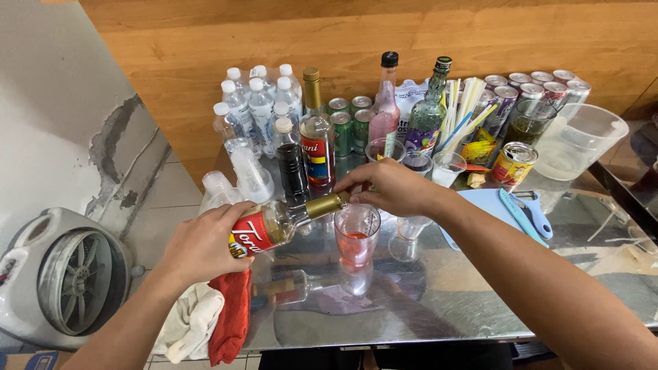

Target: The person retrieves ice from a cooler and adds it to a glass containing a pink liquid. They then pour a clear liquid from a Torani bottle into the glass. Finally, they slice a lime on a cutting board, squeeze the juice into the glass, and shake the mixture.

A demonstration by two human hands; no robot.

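My left hand (202, 243) grips a clear syrup bottle (274, 223) with a red label, tipped on its side, its gold neck pointing right. My right hand (391, 186) has its fingers at the gold cap end, right above a clear measuring cup (356, 236). The cup stands on the shiny metal table (445, 294) and holds a little red liquid at its bottom. Just behind and to the right of the cup, partly hidden under my right hand, is a small clear glass (409, 236).
Water bottles (257, 103), syrup bottles (317, 133), green cans (346, 123), straws (462, 109), soda cans (534, 85), a clear tub (579, 140), a tin (513, 163) and a blue board with a peeler (524, 209) crowd the back. Red and white cloths (219, 318) hang off the front left. A fan (65, 274) sits on the floor.
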